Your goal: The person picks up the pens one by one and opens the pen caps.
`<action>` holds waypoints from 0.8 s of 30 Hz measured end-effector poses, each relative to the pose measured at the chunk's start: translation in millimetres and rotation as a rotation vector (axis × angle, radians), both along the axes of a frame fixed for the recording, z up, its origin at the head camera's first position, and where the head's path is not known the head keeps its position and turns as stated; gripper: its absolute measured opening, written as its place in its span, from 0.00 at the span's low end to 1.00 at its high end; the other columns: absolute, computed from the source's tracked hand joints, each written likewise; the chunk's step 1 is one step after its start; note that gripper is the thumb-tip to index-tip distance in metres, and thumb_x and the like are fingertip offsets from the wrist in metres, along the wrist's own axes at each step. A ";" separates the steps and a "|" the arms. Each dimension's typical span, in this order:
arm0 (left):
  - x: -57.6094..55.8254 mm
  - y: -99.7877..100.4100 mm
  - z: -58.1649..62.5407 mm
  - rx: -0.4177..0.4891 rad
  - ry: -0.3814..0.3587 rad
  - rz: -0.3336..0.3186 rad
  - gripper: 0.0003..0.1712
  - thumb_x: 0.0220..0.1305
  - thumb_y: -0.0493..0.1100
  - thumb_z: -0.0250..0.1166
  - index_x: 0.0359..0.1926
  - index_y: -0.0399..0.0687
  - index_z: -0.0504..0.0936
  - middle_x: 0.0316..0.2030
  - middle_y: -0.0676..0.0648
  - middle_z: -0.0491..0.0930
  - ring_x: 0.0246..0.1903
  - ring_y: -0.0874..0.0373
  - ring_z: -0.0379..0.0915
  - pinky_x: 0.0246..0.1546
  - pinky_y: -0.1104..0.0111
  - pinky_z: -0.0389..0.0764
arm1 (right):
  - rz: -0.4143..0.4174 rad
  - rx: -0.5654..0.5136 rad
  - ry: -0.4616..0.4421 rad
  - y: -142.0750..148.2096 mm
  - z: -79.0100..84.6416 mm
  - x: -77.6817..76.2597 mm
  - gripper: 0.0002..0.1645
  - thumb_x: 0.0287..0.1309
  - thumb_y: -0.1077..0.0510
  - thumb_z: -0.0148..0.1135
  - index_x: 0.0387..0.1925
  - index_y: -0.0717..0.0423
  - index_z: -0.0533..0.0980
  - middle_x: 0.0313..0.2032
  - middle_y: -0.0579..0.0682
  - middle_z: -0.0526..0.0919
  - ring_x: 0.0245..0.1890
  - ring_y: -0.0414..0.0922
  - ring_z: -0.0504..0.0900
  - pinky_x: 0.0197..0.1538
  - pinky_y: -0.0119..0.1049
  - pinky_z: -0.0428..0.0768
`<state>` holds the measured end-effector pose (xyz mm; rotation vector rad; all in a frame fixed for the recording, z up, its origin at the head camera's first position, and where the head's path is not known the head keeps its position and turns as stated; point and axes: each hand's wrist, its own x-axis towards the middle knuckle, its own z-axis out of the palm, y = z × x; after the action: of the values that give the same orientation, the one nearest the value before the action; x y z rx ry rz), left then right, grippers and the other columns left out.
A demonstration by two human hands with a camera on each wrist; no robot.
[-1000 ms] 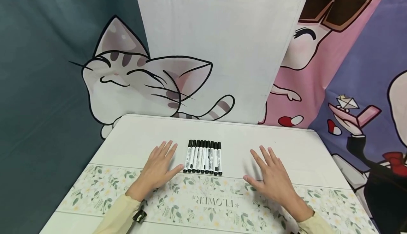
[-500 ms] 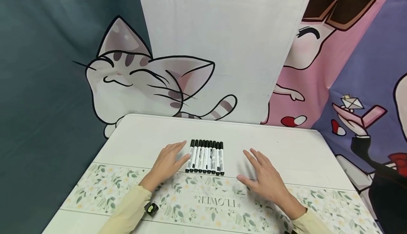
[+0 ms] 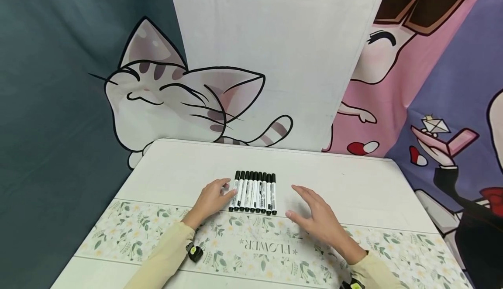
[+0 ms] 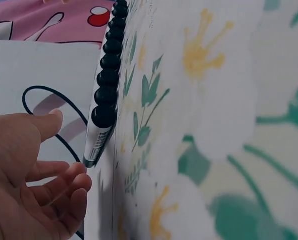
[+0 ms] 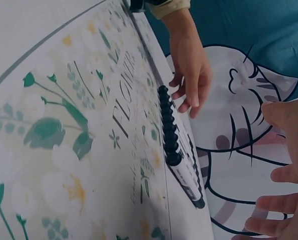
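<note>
Several white markers [image 3: 255, 193] with black caps lie side by side in a tight row on the table, caps at the far end. My left hand [image 3: 212, 197] is beside the row's left end, thumb and fingers bent and apart. In the left wrist view its fingertips [image 4: 78, 180] come close to the nearest marker [image 4: 96, 142]; whether they touch it I cannot tell. My right hand [image 3: 320, 219] hovers to the right of the row, thumb spread from the fingers, holding nothing. In the right wrist view a gap shows between this hand [image 5: 289, 175] and the markers [image 5: 184, 172].
The white table [image 3: 188, 162] has a flowered band [image 3: 129, 232] across it with the word FLOWER printed upside down. Behind its far edge hang a cat-printed cloth [image 3: 165, 105] and a pink and purple cloth [image 3: 397, 92]. Black wrist cameras [image 3: 194, 252] sit on both sleeves.
Both hands have moved inward toward the marker row from either side, and their spread fingers have drawn together and bent. The markers have stayed in their row.
</note>
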<state>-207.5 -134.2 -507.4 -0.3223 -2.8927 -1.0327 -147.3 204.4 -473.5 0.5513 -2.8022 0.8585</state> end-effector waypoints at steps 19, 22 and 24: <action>-7.3 5.9 -6.6 -0.015 -0.101 0.048 0.27 0.65 0.50 0.72 0.59 0.38 0.82 0.34 0.53 0.83 0.32 0.60 0.74 0.44 0.55 0.78 | 0.076 -0.073 -0.057 -10.7 0.9 -1.2 0.44 0.63 0.35 0.67 0.75 0.41 0.65 0.69 0.49 0.73 0.66 0.51 0.75 0.55 0.48 0.82; -7.4 5.8 -4.2 -0.028 -0.095 0.042 0.24 0.65 0.49 0.71 0.56 0.38 0.84 0.33 0.53 0.84 0.32 0.59 0.77 0.44 0.54 0.79 | 0.096 -0.082 -0.064 -11.6 2.0 -3.2 0.44 0.63 0.35 0.67 0.75 0.43 0.66 0.68 0.50 0.74 0.65 0.51 0.76 0.55 0.48 0.82; -7.4 6.2 -3.4 -0.044 -0.087 0.040 0.23 0.65 0.48 0.71 0.54 0.37 0.85 0.31 0.53 0.84 0.31 0.59 0.78 0.44 0.54 0.80 | 0.110 -0.093 -0.073 -12.4 3.0 -5.0 0.45 0.62 0.35 0.68 0.75 0.44 0.66 0.68 0.51 0.75 0.64 0.52 0.77 0.55 0.49 0.82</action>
<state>-214.9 -128.0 -510.8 -0.2265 -2.9895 -1.0037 -152.3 192.0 -470.5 0.6778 -2.8013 1.0445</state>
